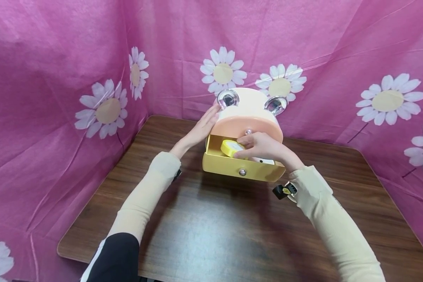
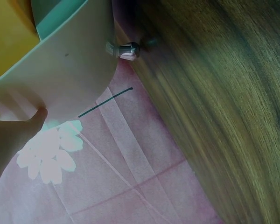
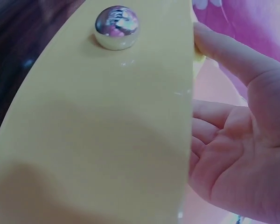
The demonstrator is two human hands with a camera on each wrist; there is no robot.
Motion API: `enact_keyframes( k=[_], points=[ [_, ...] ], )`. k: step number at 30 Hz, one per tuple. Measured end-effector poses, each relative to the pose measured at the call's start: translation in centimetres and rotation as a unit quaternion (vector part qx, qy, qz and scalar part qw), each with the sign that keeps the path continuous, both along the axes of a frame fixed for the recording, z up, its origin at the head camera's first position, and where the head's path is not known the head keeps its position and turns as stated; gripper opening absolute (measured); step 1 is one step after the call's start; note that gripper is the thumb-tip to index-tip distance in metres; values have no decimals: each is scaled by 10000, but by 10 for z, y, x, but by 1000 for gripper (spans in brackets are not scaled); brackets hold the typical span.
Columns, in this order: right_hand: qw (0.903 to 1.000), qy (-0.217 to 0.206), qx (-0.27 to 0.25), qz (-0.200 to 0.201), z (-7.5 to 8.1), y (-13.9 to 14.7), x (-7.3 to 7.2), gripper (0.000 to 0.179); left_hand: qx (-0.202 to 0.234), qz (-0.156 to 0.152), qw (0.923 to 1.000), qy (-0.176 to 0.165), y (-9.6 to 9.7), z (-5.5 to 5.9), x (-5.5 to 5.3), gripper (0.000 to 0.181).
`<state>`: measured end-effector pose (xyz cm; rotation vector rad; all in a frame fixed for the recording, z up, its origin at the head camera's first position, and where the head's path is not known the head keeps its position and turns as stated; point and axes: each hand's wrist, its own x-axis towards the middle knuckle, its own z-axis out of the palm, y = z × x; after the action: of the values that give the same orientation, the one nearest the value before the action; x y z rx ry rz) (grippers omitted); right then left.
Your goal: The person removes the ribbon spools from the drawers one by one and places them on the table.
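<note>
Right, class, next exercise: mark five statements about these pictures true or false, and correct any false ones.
1. The yellow drawer is pulled open. True.
2. The right hand lies flat on the table. False: it reaches into the drawer, its thumb and fingers on the round yellow item.
3. The left hand touches the side of the white cabinet. True.
4. The yellow drawer's knob is matt black. False: it is shiny and silvery.
5. The backdrop is plain blue. False: it is pink with white flowers.
</note>
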<state>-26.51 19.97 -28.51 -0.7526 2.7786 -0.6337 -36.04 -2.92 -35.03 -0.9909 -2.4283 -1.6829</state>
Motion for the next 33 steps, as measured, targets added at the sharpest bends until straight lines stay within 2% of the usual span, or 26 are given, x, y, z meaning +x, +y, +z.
enact_keyframes(
  k=[2,7,12,17,20,22,28,33],
  points=[
    [9999,103,30,3,2,0,2,39,10,3,10000,17,0,-4,-3,54],
    [9987,478,117,-89,4,1,9,42,25,-8,10000,0,1,-3,-2,55],
    [9966,800,31,-192,3,1,14,34,-22,26,10000,-1,2,-4,-3,56],
    [9955,919,-116,-218,6,2,20,33,-95,10,10000,0,0,-5,-3,56],
    [9948,939,-210,-319,10,7,29,29,-88,-42,9999,-35,1,-5,-3,56],
    [9944,897,-330,-460,12,12,36,31,-39,-35,10000,-59,1,-5,-4,56],
    [9886,942,-453,-1088,20,33,58,54,34,44,10000,15,-3,-3,-4,56],
    [9800,1169,-339,-1576,22,57,75,56,7,-38,10000,58,0,-6,-5,55]
  ],
)
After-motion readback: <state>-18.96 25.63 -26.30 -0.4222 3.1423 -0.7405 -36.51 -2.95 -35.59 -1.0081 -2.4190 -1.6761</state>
